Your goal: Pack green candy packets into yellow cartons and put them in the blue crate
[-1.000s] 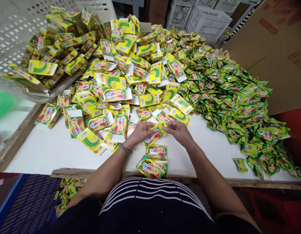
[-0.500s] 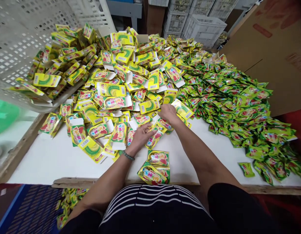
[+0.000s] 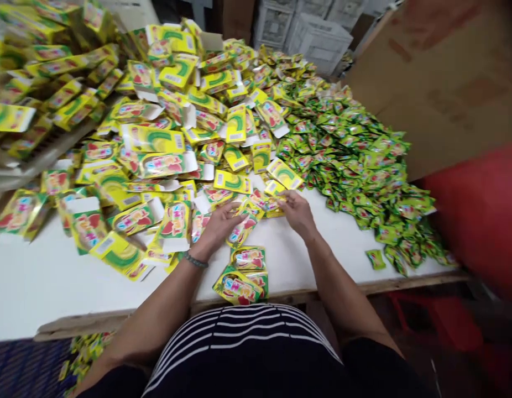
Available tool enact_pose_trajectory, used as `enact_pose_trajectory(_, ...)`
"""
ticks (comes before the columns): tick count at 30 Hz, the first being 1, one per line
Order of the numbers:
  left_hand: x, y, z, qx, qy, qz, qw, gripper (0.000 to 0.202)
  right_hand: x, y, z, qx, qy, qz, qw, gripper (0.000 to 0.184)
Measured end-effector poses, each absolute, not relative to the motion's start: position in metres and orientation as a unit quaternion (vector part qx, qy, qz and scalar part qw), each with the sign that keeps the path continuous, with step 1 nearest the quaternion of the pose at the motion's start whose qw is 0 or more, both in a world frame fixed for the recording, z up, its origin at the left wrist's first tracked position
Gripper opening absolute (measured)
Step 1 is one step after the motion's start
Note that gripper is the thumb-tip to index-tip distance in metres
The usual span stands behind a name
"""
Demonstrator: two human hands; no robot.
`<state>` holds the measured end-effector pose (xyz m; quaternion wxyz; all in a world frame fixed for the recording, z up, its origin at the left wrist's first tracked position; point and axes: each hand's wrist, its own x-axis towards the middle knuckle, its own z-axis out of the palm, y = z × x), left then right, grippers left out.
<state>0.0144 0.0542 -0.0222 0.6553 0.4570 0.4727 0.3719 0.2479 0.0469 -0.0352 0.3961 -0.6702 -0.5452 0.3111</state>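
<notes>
My left hand [image 3: 218, 228], with a dark beaded bracelet on its wrist, is closed on a small yellow-green candy box [image 3: 243, 228], its thumb over the printed front. To the right, my right hand [image 3: 299, 213] has its fingers bent together at the edge of the pile, against a yellow box; what they pinch is hidden. Between the hands lies another printed box [image 3: 258, 200]. Near the table edge, in front of my body, several flat printed packs [image 3: 246, 258] overlap. Beyond my hands spreads a heap of yellow candy boxes [image 3: 156, 138], many with white end flaps open.
Green candy sachets [image 3: 355, 160] are heaped on the right of the white table [image 3: 322, 265]. A crate [image 3: 40, 168] of boxes stands at left, a large cardboard box [image 3: 442, 83] at right. A red blurred shape [image 3: 484, 215] is at far right. White crates [image 3: 318, 41] stand behind.
The camera view has turned, so the scene sits further left. My right hand has drawn back slightly from the pile, its fingers now showing. My left hand keeps the candy box.
</notes>
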Motion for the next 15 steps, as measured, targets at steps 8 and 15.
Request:
enact_pose_trajectory(8, 0.03, 0.051, -0.017, 0.446, 0.464, 0.317, 0.696, 0.064, 0.288, 0.023, -0.031, -0.764, -0.515, 0.154, 0.357, 0.03)
enact_pose_trajectory(15, 0.035, 0.053, -0.015, 0.451, 0.452, 0.331, 0.695, 0.067, 0.377, 0.028, -0.032, -0.867, -0.422, 0.041, 0.264, 0.031)
